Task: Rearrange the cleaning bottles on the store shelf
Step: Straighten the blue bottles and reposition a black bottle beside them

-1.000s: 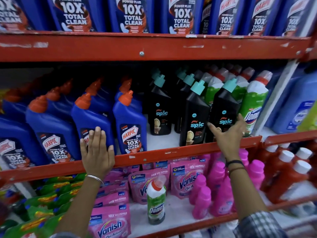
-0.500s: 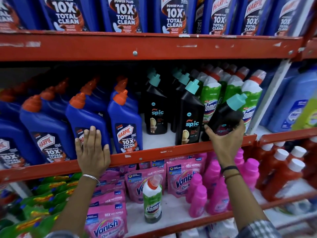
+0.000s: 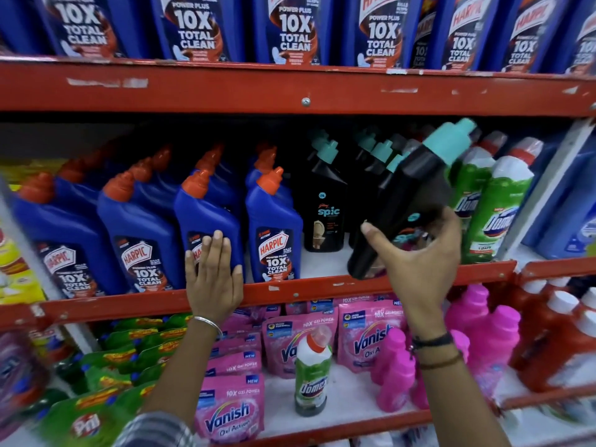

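Observation:
My right hand (image 3: 422,262) grips a black Spic bottle (image 3: 406,195) with a teal cap, lifted off the middle shelf and tilted so the cap points up and right. My left hand (image 3: 214,272) lies flat, fingers spread, against a blue Harpic bottle (image 3: 203,214) and the red shelf edge (image 3: 306,290). Another black Spic bottle (image 3: 325,204) stands upright left of the lifted one, with more behind it. Green Domex bottles (image 3: 496,204) stand to the right. Blue Harpic bottles (image 3: 274,230) with orange caps fill the shelf's left half.
The red upper shelf beam (image 3: 290,88) hangs just above the lifted bottle's cap. Below, a single green Domex bottle (image 3: 311,379) stands among pink Vanish pouches (image 3: 230,411), pink bottles (image 3: 393,372) and red bottles (image 3: 561,343). Bare white shelf shows between the Spic bottles.
My right hand has lifted the black Spic bottle off the shelf and swung it up and left, tilted. My left hand stays pressed on the Harpic bottle.

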The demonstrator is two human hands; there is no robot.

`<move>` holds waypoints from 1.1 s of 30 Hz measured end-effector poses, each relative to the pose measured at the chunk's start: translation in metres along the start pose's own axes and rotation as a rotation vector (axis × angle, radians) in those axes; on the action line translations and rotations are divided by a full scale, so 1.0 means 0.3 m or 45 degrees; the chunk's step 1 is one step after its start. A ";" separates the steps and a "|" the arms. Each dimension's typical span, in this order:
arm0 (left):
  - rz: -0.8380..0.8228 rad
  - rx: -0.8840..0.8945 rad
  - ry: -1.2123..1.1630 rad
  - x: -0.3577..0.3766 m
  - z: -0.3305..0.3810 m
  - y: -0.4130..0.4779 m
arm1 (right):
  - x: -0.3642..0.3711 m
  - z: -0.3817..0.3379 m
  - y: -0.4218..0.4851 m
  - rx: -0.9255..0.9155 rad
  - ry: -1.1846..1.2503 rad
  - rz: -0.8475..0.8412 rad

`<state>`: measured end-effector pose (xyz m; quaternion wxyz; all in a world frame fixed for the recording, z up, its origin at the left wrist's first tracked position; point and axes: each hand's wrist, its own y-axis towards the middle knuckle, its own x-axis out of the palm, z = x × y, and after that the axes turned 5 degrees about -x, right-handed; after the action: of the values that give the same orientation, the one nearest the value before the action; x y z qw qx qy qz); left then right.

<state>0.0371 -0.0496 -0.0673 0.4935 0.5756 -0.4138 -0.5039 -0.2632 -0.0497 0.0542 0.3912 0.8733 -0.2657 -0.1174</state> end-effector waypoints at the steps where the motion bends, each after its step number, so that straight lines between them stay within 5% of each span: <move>1: -0.004 0.000 -0.005 0.000 -0.004 0.001 | 0.036 -0.015 -0.019 0.005 0.003 -0.027; 11: 0.000 0.012 -0.058 0.000 -0.007 -0.001 | 0.292 -0.028 -0.126 0.115 -0.131 -0.135; 27: 0.010 0.020 -0.067 -0.001 -0.005 -0.003 | 0.309 0.014 -0.172 0.145 -0.353 -0.267; 33: 0.001 0.012 -0.069 -0.005 -0.006 0.002 | 0.206 0.055 -0.296 0.079 0.045 -0.261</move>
<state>0.0386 -0.0481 -0.0664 0.4796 0.5639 -0.4295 -0.5172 -0.1857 -0.0453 -0.0229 0.3546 0.9095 -0.1713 -0.1331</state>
